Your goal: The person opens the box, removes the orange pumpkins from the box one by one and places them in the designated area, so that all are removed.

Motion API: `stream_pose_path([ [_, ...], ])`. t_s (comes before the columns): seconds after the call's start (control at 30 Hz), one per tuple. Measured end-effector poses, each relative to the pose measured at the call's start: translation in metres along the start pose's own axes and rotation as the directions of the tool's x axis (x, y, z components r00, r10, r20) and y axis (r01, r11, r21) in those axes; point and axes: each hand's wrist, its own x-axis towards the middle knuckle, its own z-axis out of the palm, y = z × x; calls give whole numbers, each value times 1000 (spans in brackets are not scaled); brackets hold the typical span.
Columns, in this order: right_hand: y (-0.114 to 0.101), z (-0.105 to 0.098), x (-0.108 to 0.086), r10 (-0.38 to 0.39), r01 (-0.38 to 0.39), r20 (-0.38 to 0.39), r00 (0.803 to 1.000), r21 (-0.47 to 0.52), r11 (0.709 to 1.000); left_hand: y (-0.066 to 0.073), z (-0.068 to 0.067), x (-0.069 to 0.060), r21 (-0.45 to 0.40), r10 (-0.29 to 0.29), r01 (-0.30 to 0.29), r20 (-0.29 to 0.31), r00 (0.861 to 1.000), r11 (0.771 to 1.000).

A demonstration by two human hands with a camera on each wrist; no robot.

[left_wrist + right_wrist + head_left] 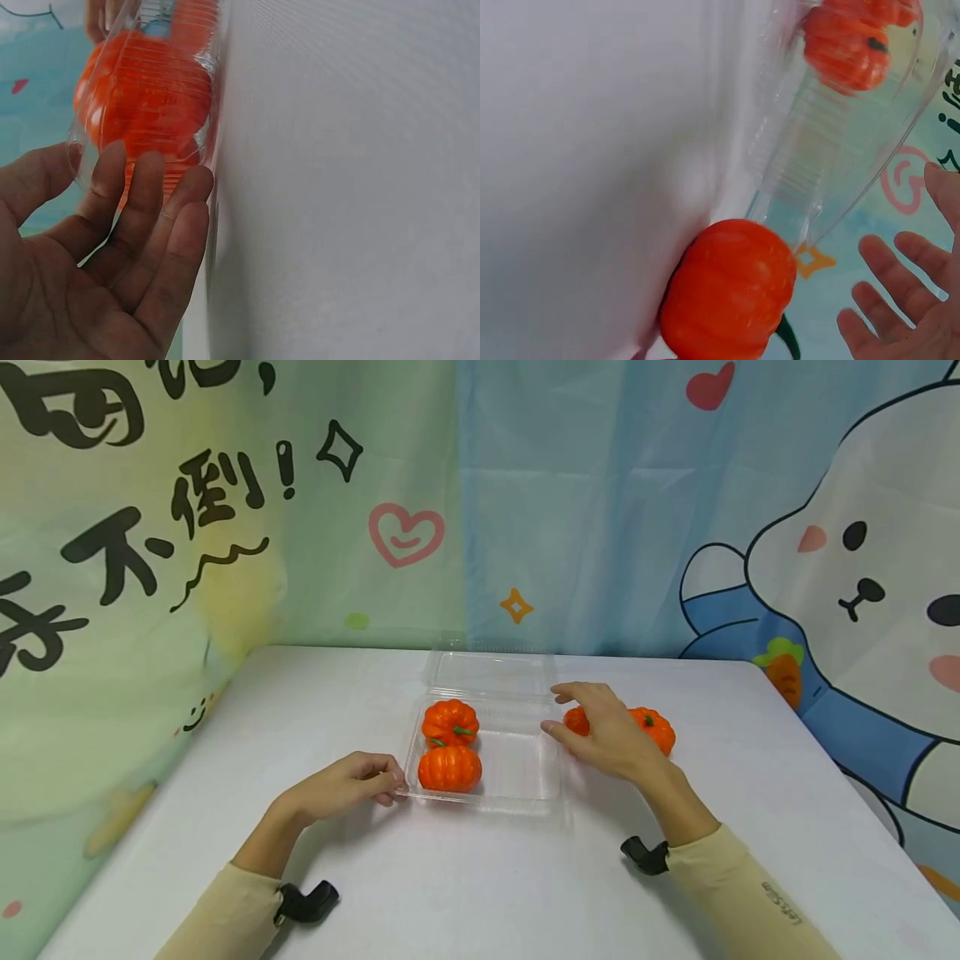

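A clear plastic clamshell box (521, 764) lies with its lid (491, 672) folded back on the table. Inside, along its left side, sit two small orange toy pumpkins, a rear one (450, 718) and a front one (450, 769). My left hand (348, 789) pinches the box's front left corner, thumb on the rim and fingertips against the wall in the left wrist view. Just past the box's right edge hovers my right hand (607, 731), fingers spread and holding nothing. Partly hidden behind it are more orange pumpkins, one to its right (653, 731) and another to its left (576, 721).
The white table (465, 885) extends around the box. Behind it hangs a printed curtain (570, 510) with a cartoon bear and lettering. Black wrist-worn devices stick out from the left sleeve (307, 903) and the right sleeve (645, 855).
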Motion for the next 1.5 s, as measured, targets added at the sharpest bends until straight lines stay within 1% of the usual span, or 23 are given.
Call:
stream_pose_path([
  [0.1,-7,1,2,6,-6,33,999,9,1000,0,0,1,-5,3,-3,3,1000,1000],
  [0.27,-18,6,4,38,-40,97,995,14,999,-1,1,0,-8,2,-2,5,1000,1000],
  [0.53,-30,15,9,43,-50,129,991,50,997,1,0,-1,14,13,-13,4,1000,1000],
  [0.8,-40,26,13,28,-38,156,987,58,998,0,0,-2,6,6,-6,6,1000,1000],
  [1.1,-48,37,13,22,-38,222,975,70,997,0,-1,0,21,2,-2,1,1000,1000],
  [1.5,-59,50,19,4,-27,262,965,83,996,2,-3,1,17,8,-8,4,1000,1000],
])
